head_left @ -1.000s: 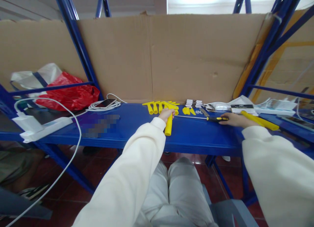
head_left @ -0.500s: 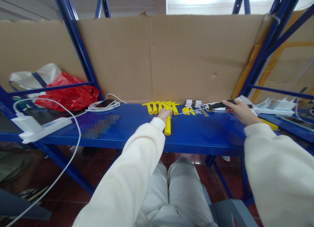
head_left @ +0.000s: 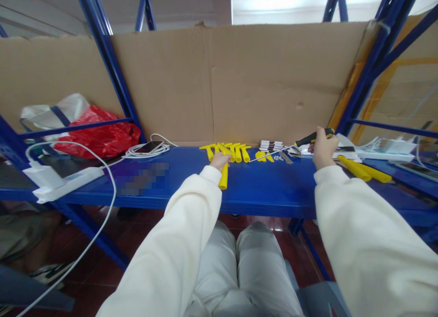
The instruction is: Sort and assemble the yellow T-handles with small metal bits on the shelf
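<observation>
My left hand [head_left: 220, 161] is closed around a yellow T-shaped plastic handle [head_left: 223, 179], its round tube pointing toward me. In my right hand [head_left: 323, 148] is a long screwdriver [head_left: 305, 139] with a black and yellow grip. Its thin shaft slants down to the left, and the tip shows apart from the held handle, near the row of yellow T-shaped handles [head_left: 245, 154] behind my left hand. Small flat yellow pieces [head_left: 261, 156], small light bits [head_left: 278, 157] and a grey metal strip [head_left: 286, 158] lie under and beside the shaft.
White stacked packets [head_left: 271, 146] stand near the cardboard wall [head_left: 260, 80]. Two yellow handles [head_left: 356, 169] lie right of my right hand, before a white power strip [head_left: 383, 155]. At left are a phone [head_left: 149, 146], coiled white cable [head_left: 137, 153], red bag [head_left: 102, 132] and another power strip [head_left: 73, 182].
My left hand has shifted left with the yellow handle. My right hand has moved left and the screwdriver's grip is raised; its tip is now farther from the held handle.
</observation>
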`<state>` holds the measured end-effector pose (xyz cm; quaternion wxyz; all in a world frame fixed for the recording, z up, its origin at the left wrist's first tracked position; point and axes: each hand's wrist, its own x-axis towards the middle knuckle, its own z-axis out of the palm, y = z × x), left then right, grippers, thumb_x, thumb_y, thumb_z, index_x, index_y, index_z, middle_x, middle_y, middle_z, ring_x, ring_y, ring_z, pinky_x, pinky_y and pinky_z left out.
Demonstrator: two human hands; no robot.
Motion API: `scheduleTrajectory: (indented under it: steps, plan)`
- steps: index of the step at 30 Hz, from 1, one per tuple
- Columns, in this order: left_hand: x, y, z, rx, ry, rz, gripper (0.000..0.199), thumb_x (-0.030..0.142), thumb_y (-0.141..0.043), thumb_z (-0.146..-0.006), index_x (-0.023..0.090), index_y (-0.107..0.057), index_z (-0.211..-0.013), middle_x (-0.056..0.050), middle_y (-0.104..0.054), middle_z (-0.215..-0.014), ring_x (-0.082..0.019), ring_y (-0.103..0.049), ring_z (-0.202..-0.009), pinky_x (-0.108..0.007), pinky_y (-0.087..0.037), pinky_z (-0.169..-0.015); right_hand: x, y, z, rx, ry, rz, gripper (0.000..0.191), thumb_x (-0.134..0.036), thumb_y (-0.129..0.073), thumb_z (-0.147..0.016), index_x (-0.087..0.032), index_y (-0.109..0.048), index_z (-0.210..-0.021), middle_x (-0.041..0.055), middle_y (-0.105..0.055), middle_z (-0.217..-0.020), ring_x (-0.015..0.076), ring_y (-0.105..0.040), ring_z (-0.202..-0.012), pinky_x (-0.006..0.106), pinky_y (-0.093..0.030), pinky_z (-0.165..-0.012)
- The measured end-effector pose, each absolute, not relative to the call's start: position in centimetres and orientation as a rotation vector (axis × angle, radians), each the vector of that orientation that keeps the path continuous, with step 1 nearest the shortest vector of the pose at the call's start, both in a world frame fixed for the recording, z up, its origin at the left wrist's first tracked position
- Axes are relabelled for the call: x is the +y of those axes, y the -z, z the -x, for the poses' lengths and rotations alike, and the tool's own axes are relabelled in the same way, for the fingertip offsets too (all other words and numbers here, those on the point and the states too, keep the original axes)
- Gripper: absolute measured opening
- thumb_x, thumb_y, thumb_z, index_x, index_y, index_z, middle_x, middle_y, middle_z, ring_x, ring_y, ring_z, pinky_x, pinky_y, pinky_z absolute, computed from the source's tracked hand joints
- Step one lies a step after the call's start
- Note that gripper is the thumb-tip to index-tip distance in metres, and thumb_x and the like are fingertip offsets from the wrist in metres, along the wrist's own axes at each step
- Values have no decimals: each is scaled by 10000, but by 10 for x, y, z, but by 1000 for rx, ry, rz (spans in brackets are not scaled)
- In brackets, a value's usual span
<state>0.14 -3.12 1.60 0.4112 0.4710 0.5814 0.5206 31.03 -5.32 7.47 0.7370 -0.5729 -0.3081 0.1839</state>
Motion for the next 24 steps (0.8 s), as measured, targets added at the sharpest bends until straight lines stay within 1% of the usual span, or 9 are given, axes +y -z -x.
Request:
scheduleTrajectory:
  steps: [4, 7, 10, 12, 14, 16, 19, 22, 24]
  plan:
    - [-33, -16, -1, 1445, -1306, -1208, 254, -16, -703, -690, 208, -585, -676, 53, -487, -481, -118, -515, -483, -208, -449, -497, -48, -62, -303, -495, -469, 1198, 204, -233, -632, -1007, -227, -538, -826, -72, -447, -553, 129, -502, -499, 214, -395, -392]
    - [-34, -17, -2, 1451, -1314, -1204, 244, -17, -706, -697, 207, -609, -693, 53, -491, -486, -117, -510, -481, -203, -449, -490, -39, -48, -310, -501, -533, 1188, 140, -330, -613, -1006, -238, -576, -908, -65, -471, -575, 158, -544, -521, 251, -496, -429]
    - [-35, -18, -1, 1478, -1317, -1208, 216, -16, -704, -716, 192, -647, -722, 35, -528, -516, -125, -532, -503, -216, -483, -523, -23, -33, -324, -657, -566, 1187, 255, -536, -596, -999, -282, -603, -1011, -52, -470, -590, 213, -596, -502, 342, -563, -435]
    - [-35, -18, 0, 1494, -1306, -1214, 194, -13, -701, -727, 178, -675, -753, 25, -545, -533, -132, -547, -518, -223, -497, -540, -12, -24, -334, -783, -599, 1140, 357, -657, -605, -964, -304, -587, -1012, -46, -482, -614, 217, -602, -485, 357, -566, -427]
    - [-36, -18, 0, 1498, -1295, -1212, 192, -10, -700, -730, 172, -698, -794, 27, -547, -538, -134, -547, -518, -222, -494, -534, -6, -19, -339, -801, -639, 1080, 425, -716, -640, -919, -306, -565, -1000, -53, -487, -626, 200, -593, -468, 337, -560, -416]
    - [-37, -18, 0, 1488, -1297, -1202, 210, -11, -701, -724, 172, -710, -827, 30, -545, -538, -133, -542, -511, -219, -482, -519, -4, -17, -339, -760, -694, 1021, 455, -720, -678, -895, -296, -550, -998, -62, -490, -633, 180, -594, -465, 300, -549, -406]
    - [-38, -18, -1, 1489, -1288, -1205, 221, -14, -691, -716, 173, -710, -832, 34, -538, -529, -134, -532, -493, -221, -467, -502, -8, -19, -333, -653, -785, 962, 421, -666, -688, -929, -278, -548, -1014, -73, -484, -628, 160, -609, -476, 250, -546, -406]
    - [-39, -19, -3, 1508, -1259, -1215, 212, -16, -679, -712, 175, -696, -803, 47, -513, -503, -130, -509, -466, -222, -444, -482, -15, -24, -325, -555, -853, 936, 361, -602, -668, -980, -267, -547, -1034, -85, -464, -627, 143, -606, -482, 227, -565, -429]
    - [-40, -20, -4, 1498, -1253, -1210, 212, -28, -688, -712, 177, -671, -763, 52, -505, -493, -123, -492, -450, -222, -428, -475, -18, -26, -321, -546, -885, 917, 367, -595, -687, -981, -262, -543, -1040, -87, -464, -639, 136, -604, -490, 224, -579, -446]
